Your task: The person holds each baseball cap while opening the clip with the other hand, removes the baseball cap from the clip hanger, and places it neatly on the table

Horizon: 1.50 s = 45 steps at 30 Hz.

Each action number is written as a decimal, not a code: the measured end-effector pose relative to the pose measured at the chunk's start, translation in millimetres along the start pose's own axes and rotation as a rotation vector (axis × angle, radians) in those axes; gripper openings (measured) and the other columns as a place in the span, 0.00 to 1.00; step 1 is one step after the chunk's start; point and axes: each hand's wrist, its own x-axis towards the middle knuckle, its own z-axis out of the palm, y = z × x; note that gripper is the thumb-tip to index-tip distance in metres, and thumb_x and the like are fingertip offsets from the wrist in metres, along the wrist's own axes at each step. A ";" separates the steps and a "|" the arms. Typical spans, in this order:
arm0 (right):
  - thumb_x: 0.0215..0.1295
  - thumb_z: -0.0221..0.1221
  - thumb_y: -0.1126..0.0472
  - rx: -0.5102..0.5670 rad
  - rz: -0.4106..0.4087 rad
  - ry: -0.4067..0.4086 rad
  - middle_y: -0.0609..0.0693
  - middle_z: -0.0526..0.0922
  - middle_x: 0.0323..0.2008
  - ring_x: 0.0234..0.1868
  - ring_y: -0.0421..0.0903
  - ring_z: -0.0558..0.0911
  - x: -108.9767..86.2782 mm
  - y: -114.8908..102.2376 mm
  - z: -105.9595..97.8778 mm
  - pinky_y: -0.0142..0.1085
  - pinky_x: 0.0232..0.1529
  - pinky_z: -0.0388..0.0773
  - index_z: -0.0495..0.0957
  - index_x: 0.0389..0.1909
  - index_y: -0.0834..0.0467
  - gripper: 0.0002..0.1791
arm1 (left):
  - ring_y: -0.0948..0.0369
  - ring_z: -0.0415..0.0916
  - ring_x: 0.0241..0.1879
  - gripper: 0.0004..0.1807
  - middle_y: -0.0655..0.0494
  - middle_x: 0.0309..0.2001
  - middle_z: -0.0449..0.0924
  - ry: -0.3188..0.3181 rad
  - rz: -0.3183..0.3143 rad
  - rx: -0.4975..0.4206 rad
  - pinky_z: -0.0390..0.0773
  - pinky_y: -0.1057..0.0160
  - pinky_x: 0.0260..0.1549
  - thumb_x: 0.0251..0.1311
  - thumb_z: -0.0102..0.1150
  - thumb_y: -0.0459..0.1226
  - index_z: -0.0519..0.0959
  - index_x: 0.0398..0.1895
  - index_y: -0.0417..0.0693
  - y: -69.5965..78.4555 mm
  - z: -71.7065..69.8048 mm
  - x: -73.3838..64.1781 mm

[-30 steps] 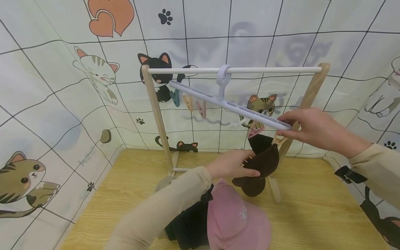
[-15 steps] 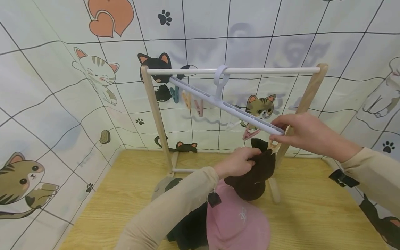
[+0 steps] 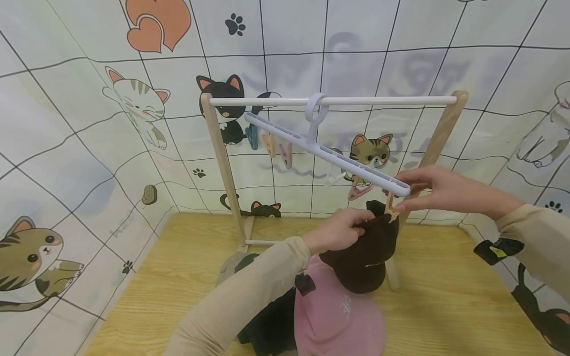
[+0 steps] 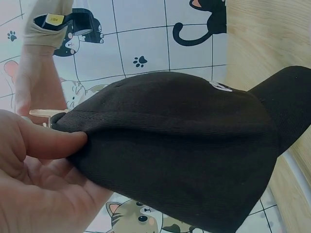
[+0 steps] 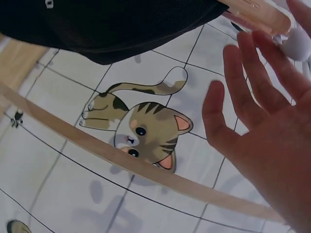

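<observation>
My left hand (image 3: pixel 340 230) pinches the edge of a dark baseball cap (image 3: pixel 367 257) between thumb and fingers, below the right end of a lilac clothes hanger (image 3: pixel 329 154). A peach clothespin (image 3: pixel 391 205) hangs from that end. Its lower end meets the cap's edge; whether it grips the fabric I cannot tell. My right hand (image 3: pixel 434 190) is beside the clothespin, fingers extended around the hanger's end. In the right wrist view its fingers (image 5: pixel 238 73) are spread, close to the clothespin (image 5: pixel 262 17). The left wrist view shows the cap (image 4: pixel 184 136) stretching away from my thumb.
The hanger hangs tilted from a white rod (image 3: pixel 378 100) on a wooden rack. Several other clothespins, including a teal one (image 3: pixel 252 137) and a pink one (image 3: pixel 358 190), hang along it. A pink cap (image 3: pixel 336 311) and dark green cloth (image 3: pixel 271 316) lie on the wooden table (image 3: pixel 147 277).
My right hand has let go of the hanger's end and moved down to the peach clothespin. My left hand has shifted the dark cap so its edge meets the clothespin.
</observation>
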 end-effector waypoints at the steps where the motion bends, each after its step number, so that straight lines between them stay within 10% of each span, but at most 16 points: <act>1: 0.61 0.66 0.61 0.048 -0.009 -0.032 0.52 0.80 0.46 0.46 0.46 0.81 -0.1 2.8 -0.9 0.43 0.38 0.78 0.77 0.53 0.59 0.20 | 0.67 0.72 0.39 0.16 0.56 0.41 0.81 0.001 0.001 0.000 0.69 0.74 0.40 0.63 0.50 0.22 0.79 0.50 0.43 0.3 -0.2 -0.2; 15: 0.70 0.55 0.63 0.244 0.030 -0.219 0.57 0.74 0.57 0.54 0.49 0.75 -0.6 17.9 -7.9 0.50 0.50 0.69 0.67 0.64 0.57 0.22 | 0.67 0.72 0.39 0.16 0.55 0.43 0.81 0.015 -0.003 0.032 0.68 0.75 0.40 0.63 0.51 0.23 0.79 0.51 0.43 0.8 -0.4 0.1; 24: 0.70 0.47 0.72 0.452 -0.130 -0.290 0.65 0.70 0.57 0.58 0.52 0.72 2.1 30.8 3.1 0.42 0.53 0.71 0.60 0.66 0.60 0.24 | 0.68 0.72 0.39 0.17 0.57 0.42 0.82 0.017 0.000 0.038 0.69 0.75 0.40 0.62 0.52 0.23 0.79 0.51 0.44 0.2 0.3 -0.8; 45: 0.70 0.51 0.71 0.401 -0.136 0.001 0.48 0.76 0.55 0.53 0.43 0.71 0.7 28.4 19.7 0.35 0.47 0.69 0.71 0.59 0.63 0.18 | 0.68 0.74 0.39 0.15 0.54 0.43 0.82 0.047 -0.030 -0.142 0.70 0.74 0.42 0.64 0.49 0.22 0.78 0.50 0.41 4.9 3.0 -10.5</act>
